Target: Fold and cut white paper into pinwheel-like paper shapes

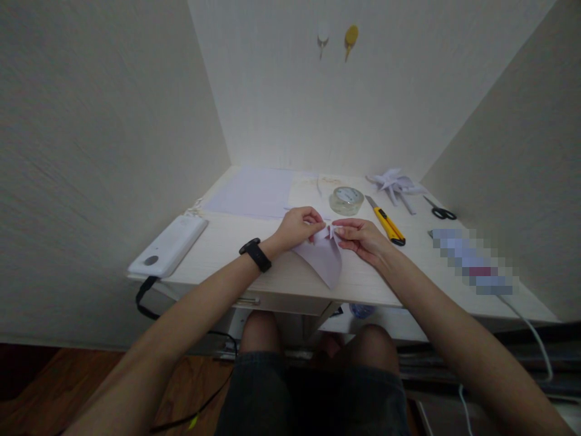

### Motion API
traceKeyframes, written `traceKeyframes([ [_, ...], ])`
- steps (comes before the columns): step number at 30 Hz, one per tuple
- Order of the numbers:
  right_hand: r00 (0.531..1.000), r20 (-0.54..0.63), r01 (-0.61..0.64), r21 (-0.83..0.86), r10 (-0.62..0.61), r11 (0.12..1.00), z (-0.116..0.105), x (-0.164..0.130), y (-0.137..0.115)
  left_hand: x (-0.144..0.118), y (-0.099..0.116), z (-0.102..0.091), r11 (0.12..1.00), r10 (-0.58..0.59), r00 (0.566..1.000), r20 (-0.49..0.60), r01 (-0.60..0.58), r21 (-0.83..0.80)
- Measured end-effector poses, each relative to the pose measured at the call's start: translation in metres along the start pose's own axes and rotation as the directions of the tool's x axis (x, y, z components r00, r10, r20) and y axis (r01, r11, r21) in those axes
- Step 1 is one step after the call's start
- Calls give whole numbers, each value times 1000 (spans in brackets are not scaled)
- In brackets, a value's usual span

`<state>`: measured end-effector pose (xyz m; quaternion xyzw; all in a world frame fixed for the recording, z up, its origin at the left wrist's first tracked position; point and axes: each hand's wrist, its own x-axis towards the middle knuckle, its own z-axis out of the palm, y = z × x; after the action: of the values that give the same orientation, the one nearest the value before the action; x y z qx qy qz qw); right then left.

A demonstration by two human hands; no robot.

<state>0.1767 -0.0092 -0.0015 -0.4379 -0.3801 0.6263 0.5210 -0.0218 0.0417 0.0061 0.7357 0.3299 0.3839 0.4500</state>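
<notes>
Both hands meet over the front middle of the desk on one piece of white paper (323, 261). My left hand (300, 226), with a black watch on its wrist, pinches the paper's upper left part. Opposite it, my right hand (361, 236) grips the upper right part between thumb and fingers. Some of the paper curls up between the fingertips, while a wide curved flap hangs toward the desk's front edge. Fingers hide part of the folds. Just beyond the hands lies a roll of clear tape (346, 200).
A yellow utility knife (389, 225) lies right of the tape. Behind it are folded paper pinwheel shapes (393, 181) and black-handled scissors (442, 212). White paper sheets (249, 191) lie at the back left, a white power bank-like device (170, 245) at the left edge. Hooks (351, 36) hang on the wall.
</notes>
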Motion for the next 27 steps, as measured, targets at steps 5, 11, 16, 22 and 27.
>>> traceKeyframes([
  [5, 1000, 5, -14, 6, 14, 1000, 0, -1, 0, 0, -2, 0, 1000, 11, 1000, 19, -11, 13],
  [11, 1000, 1, -2, -1, 2, 1000, 0, -1, 2, -1, -2, 1, 999, -19, 998, 54, 21, -49],
  [16, 1000, 8, 2, -3, -2, 1000, 1, -2, 2, -1, -2, 0, 999, -11, 998, 68, 14, -40],
  [22, 1000, 13, 14, 17, -14, 1000, 0, -2, 3, -1, 0, -1, 998, -14, 997, 81, 19, -63],
  [27, 1000, 17, 23, -4, -22, 1000, -2, -1, 5, -1, -2, -1, 998, -18, 996, 91, 24, -58],
])
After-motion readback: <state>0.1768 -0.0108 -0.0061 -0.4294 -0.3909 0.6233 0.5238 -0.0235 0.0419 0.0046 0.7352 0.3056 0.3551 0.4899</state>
